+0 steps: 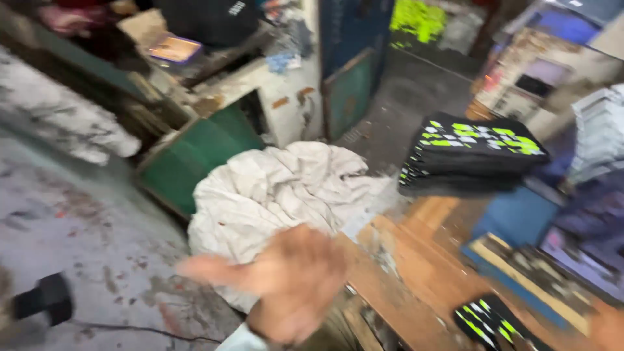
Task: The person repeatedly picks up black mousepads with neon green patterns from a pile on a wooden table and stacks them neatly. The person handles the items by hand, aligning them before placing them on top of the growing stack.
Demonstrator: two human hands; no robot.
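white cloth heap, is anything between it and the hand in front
Nothing visible does. The blurred open hand overlaps the near edge of the white cloth heap; whether it touches is unclear. The black printed stack sits off to the right.

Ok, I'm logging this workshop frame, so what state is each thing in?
Left hand: blurred, open, holding nothing.
White cloth: crumpled in a heap.
Stack of black printed garments: folded, piled flat.
Black printed piece: lying on the wooden bench.
Right hand: barely in view at the lower right corner.

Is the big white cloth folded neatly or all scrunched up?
Scrunched up. The white cloth lies in a lumpy, wrinkled heap, unlike the flat stack of black pieces nearby.
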